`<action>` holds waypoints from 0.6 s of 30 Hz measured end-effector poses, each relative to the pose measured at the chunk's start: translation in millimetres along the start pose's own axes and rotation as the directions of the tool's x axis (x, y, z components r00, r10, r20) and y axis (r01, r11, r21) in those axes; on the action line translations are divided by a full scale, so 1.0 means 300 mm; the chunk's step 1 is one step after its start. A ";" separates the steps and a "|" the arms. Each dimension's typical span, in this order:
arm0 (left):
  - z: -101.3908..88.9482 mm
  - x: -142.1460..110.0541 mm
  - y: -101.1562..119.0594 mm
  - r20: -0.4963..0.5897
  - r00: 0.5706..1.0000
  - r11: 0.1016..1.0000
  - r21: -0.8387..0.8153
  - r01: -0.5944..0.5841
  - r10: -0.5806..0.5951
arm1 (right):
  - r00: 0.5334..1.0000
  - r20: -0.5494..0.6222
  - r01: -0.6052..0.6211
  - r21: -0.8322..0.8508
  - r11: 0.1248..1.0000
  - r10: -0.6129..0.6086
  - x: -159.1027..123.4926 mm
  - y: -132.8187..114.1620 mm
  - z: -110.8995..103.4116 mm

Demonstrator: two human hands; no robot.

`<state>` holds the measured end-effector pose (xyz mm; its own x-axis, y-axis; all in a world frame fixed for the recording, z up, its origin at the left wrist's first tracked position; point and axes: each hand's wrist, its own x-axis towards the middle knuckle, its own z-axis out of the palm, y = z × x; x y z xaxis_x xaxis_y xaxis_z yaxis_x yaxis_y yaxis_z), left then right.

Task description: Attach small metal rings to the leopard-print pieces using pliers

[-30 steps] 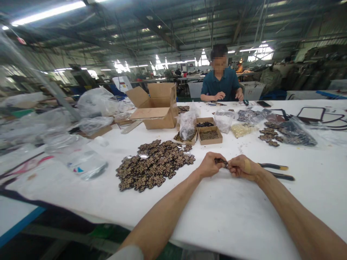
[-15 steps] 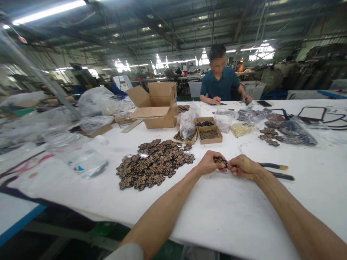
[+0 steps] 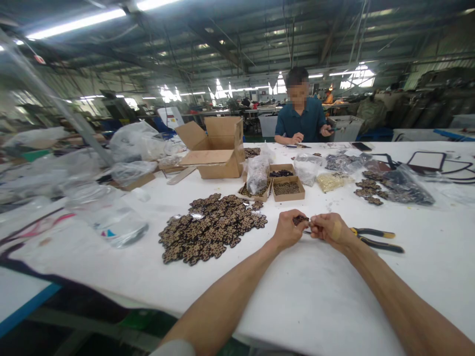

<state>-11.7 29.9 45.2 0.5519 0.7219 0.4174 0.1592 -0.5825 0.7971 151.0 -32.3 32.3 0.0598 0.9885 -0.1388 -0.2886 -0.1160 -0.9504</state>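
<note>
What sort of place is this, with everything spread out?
Probably a factory or workshop: the white table holds a pile of matching patterned pieces, small boxes of tiny parts, and pliers.

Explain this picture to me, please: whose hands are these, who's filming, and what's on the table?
No robot here: these are a person's bare hands, seen by a camera worn on that person's head. The left hand holds a small patterned piece; the right hand is right beside it, though whether it pinches anything is too small to tell. On the white table lie a pile of patterned pieces, small boxes of tiny parts, an open cardboard box and a black-and-yellow tool, probably pliers.
</note>
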 end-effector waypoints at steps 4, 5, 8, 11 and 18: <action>0.003 -0.002 -0.003 -0.010 0.997 0.996 0.045 -0.082 0.083 | 0.999 0.011 0.038 -0.012 0.999 -0.038 -0.003 -0.013 0.001; 0.003 -0.002 -0.003 -0.016 0.993 0.993 0.046 -0.113 0.114 | 0.999 0.020 0.040 -0.009 0.999 -0.040 -0.003 -0.015 -0.001; 0.004 -0.002 -0.004 -0.013 0.978 0.977 0.050 -0.206 0.207 | 0.999 -0.007 0.046 -0.027 0.999 -0.046 -0.001 -0.019 -0.013; 0.003 -0.004 -0.006 0.044 0.955 0.952 0.084 -0.295 0.292 | 0.999 -0.031 0.020 -0.109 0.994 -0.024 0.001 -0.016 -0.027; -0.006 -0.007 0.001 0.126 0.949 0.943 0.131 -0.305 0.290 | 0.997 0.071 0.003 -0.214 0.977 0.013 -0.016 -0.024 -0.054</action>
<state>-14.3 28.8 45.2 0.6732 0.4691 0.5716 0.0892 -0.8189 0.5670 168.2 -37.8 35.2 -0.0117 0.9913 -0.1309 -0.0772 -0.1314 -0.9883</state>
